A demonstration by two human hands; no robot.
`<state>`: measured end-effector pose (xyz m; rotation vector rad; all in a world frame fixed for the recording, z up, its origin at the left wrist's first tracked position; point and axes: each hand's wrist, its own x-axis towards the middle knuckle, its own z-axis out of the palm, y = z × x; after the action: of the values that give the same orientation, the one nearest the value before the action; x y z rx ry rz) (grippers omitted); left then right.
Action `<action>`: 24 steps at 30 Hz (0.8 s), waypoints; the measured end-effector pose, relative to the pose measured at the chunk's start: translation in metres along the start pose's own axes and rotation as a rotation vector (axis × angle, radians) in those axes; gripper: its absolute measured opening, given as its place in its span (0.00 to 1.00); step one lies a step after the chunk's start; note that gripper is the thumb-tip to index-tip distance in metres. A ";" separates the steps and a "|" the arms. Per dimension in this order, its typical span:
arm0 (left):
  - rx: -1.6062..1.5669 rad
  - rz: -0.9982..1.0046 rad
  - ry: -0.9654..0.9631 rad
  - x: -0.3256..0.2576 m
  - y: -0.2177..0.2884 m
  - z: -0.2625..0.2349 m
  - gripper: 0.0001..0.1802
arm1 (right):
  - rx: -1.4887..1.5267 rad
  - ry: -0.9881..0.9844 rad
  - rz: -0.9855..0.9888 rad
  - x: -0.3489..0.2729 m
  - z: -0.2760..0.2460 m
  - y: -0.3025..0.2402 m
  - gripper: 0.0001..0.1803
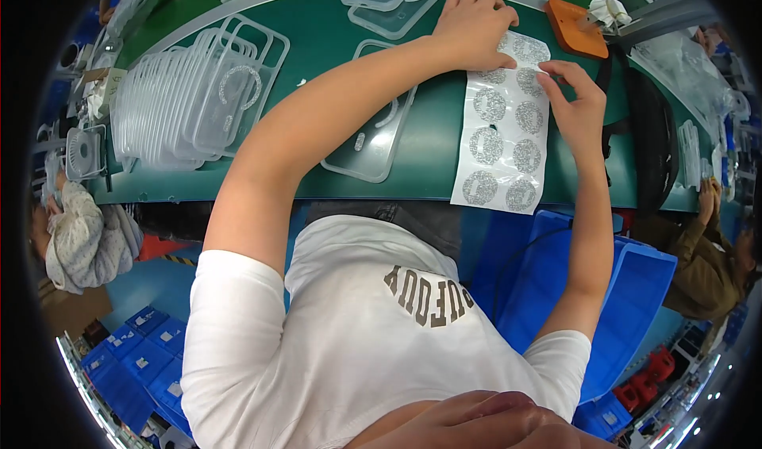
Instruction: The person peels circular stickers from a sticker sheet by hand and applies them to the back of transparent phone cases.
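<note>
A white sheet of round, glittery silver ring stickers [498, 132] lies lengthwise on the green table, its near end reaching the front edge. My left hand [474, 32] rests at the sheet's far end, fingers spread and bent, thumb apart on the stickers. At the right edge, the thumb and forefinger of my right hand [575, 104] come together on the sheet; whether a sticker is lifted there is too small to tell. Left of the sheet, partly beneath my left forearm, lies a clear plastic phone case [369, 151] with a silver ring on it.
A long row of clear cases [171, 108] stands at the left. More cases [397, 9] lie at the back. An orange stand [573, 28] and a black bag [651, 136] are on the right. Below the table edge is a blue bin [635, 290]. People sit at both sides.
</note>
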<state>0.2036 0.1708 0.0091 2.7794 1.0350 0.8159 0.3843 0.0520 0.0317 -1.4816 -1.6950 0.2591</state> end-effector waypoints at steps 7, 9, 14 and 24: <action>-0.177 0.064 -0.049 -0.007 -0.008 0.002 0.25 | -0.142 -0.067 -0.197 0.027 0.014 0.035 0.13; -0.210 0.049 -0.068 -0.007 -0.007 0.002 0.24 | -0.132 -0.155 -0.196 0.028 0.015 0.037 0.14; -0.209 0.080 -0.082 -0.005 -0.007 0.001 0.18 | -0.098 -0.178 -0.190 0.029 0.015 0.045 0.13; -0.353 0.014 -0.069 -0.004 -0.009 0.003 0.18 | 0.145 -0.302 -0.013 0.034 0.008 0.041 0.13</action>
<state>0.1970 0.1752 0.0028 2.4986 0.7735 0.8074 0.4102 0.0968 0.0155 -1.3757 -1.8772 0.6119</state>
